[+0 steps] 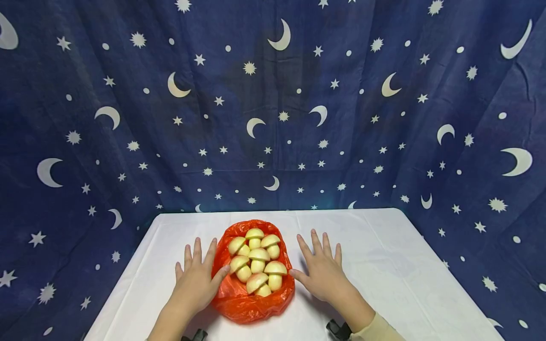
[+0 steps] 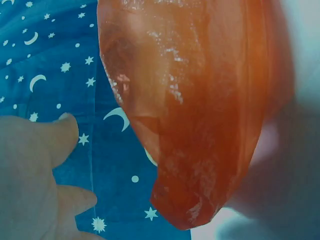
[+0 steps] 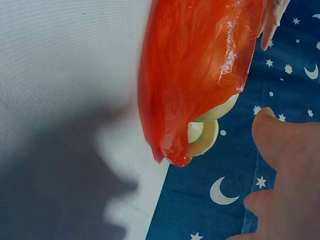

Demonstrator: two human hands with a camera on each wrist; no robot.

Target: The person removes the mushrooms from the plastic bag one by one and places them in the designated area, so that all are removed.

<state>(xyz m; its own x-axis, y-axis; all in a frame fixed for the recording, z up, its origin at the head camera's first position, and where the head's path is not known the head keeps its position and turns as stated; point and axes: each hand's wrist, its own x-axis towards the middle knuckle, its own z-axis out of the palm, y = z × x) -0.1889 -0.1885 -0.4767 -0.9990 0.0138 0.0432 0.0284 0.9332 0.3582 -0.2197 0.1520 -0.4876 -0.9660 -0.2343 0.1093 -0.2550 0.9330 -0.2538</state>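
Observation:
A red plastic bag with its mouth rolled open stands on the white table and holds several pale yellow, mushroom-shaped pieces with rounded caps. To its left is my left hand, fingers spread and straight, the thumb over the bag's left rim. On the other side, my right hand spreads its fingers, its thumb tip close to the right rim; I cannot tell if it touches. Neither hand holds anything. In the right wrist view, two pale caps show past the edge of the bag.
A white cloth covers the table. Behind and at both sides hangs a dark blue curtain printed with moons and stars. A black wrist strap piece shows at the right wrist.

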